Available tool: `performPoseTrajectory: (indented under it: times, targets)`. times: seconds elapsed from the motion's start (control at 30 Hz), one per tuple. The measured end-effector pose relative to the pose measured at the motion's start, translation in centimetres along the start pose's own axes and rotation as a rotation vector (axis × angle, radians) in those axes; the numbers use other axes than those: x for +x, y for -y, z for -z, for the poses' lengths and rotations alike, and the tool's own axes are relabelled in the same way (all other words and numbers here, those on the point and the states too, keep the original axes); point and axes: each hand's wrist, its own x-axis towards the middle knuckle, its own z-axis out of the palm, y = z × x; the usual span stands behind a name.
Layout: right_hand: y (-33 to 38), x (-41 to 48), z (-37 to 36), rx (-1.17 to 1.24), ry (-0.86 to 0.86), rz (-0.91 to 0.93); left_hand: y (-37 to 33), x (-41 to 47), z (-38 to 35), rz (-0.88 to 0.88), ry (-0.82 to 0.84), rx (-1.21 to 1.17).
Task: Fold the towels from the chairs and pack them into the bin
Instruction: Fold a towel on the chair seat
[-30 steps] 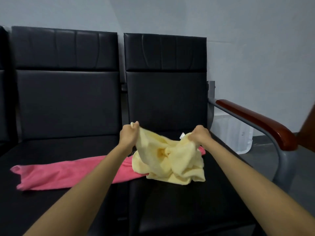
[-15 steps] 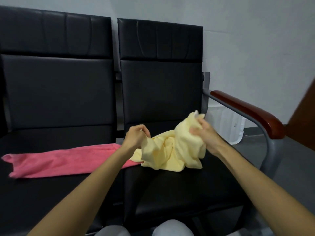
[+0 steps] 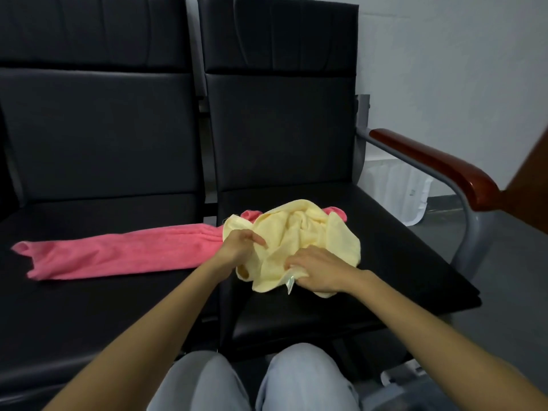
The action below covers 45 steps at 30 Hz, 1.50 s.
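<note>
A crumpled pale yellow towel (image 3: 299,235) lies on the seat of the right black chair (image 3: 394,262). My left hand (image 3: 240,246) grips its left side with curled fingers. My right hand (image 3: 317,272) pinches its near edge by a small white label. A pink towel (image 3: 118,253) stretches flat across the left chair's seat (image 3: 89,307), and its right end runs under the yellow one. The white bin (image 3: 400,188) stands on the floor behind the right chair's armrest, partly hidden.
A wooden armrest (image 3: 430,164) on a grey metal frame borders the right chair. Both black backrests rise behind the seats. My knees in light jeans (image 3: 252,381) sit close to the seat fronts. Grey floor lies to the right.
The yellow towel has come down from a raised bunch onto the seat. Both hands dropped lower and nearer, and my right hand moved from its top to its near edge.
</note>
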Motion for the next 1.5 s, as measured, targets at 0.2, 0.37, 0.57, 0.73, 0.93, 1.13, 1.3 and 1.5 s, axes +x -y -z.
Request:
performPoseTrajectory:
  times: [0.2,0.37,0.57,0.73,0.93,1.13,1.3,1.5]
  targets:
    - [-2.6,-0.2,2.7,1.152,-0.431,-0.488,0.7,1.7,1.7,-0.003,-0.259,0.112]
    - [-6.7,-2.0,5.3,1.518,-0.264,-0.489,-0.1,3.5,2.1,0.009,-0.273,-0.001]
    - [-10.2,-2.9,5.1,1.711,-0.239,-0.595,-3.4,4.8,-1.6,-0.089,-0.338,-0.067]
    - [-11.0,-2.5,3.6,1.412,-0.203,-0.623,-4.4,7.2,-6.5,-0.167,-0.076,0.468]
    - [-11.5,-1.9,4.1,1.344,-0.252,-0.631,-3.4,9.7,-8.6,-0.036,0.061,0.27]
    - [-13.0,-1.1,5.1,1.527,-0.499,-0.62,-6.2,10.2,-6.3,-0.162,0.079,0.311]
    - [-12.1,-0.4,6.7,1.696,-0.541,-0.499,-7.5,7.7,-2.2,0.066,0.575,0.339]
    - [-9.3,1.6,7.2,1.9,-0.389,-0.29,-8.6,4.6,-0.5,0.093,1.033,0.624]
